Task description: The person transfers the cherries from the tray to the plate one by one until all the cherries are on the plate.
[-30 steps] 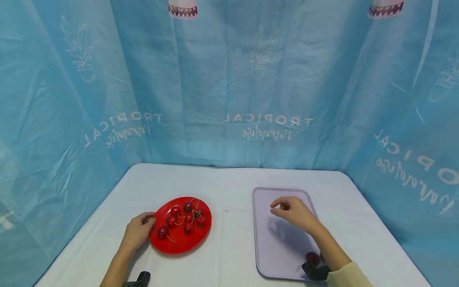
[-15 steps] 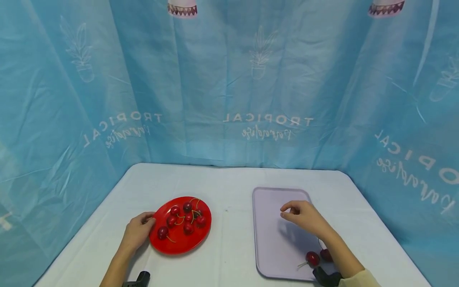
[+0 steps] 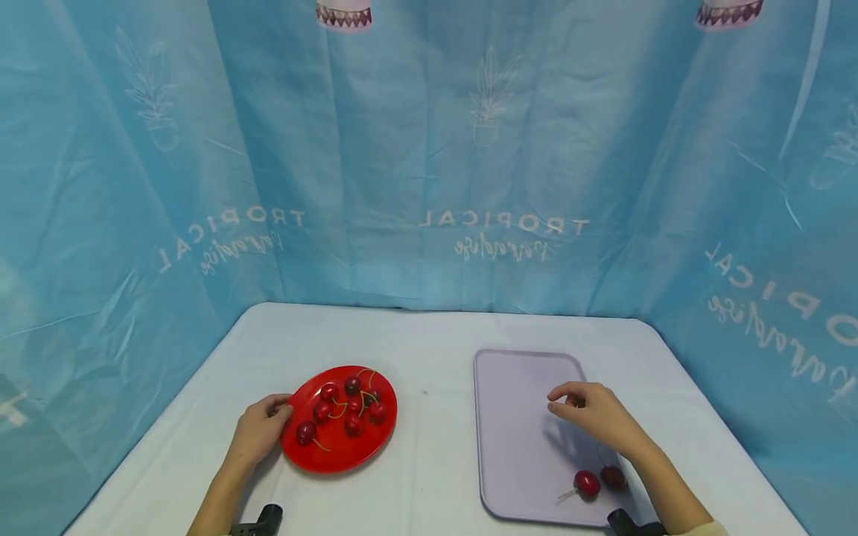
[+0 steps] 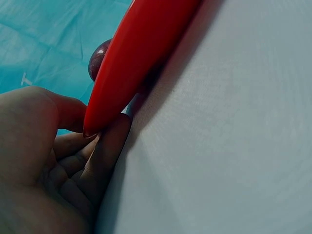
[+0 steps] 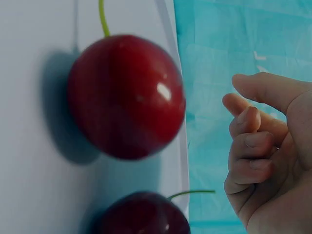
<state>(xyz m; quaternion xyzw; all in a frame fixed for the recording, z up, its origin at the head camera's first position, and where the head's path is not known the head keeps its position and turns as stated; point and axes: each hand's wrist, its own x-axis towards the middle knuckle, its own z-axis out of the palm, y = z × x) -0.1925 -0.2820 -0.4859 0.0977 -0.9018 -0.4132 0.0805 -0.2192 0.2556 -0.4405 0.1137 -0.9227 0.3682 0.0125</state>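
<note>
My left hand pinches the left rim of a round red plate. In the left wrist view the thumb lies over the plate's edge and fingers reach beneath it. Several red cherries with green stems sit on the plate. Above the pale lilac tray, my right hand holds nothing; its thumb and index fingertip are apart, the other fingers loosely curled. Two cherries lie in the tray's near right part: a bright red cherry and a darker cherry beside my right forearm.
A white-covered table carries the plate on the left and the tray on the right. Behind and at both sides hangs a blue printed curtain. Black wrist straps show at the lower edge.
My right hand has drawn back to the right and toward me over the tray, uncovering both cherries there. The left hand and the plate have stayed in place.
</note>
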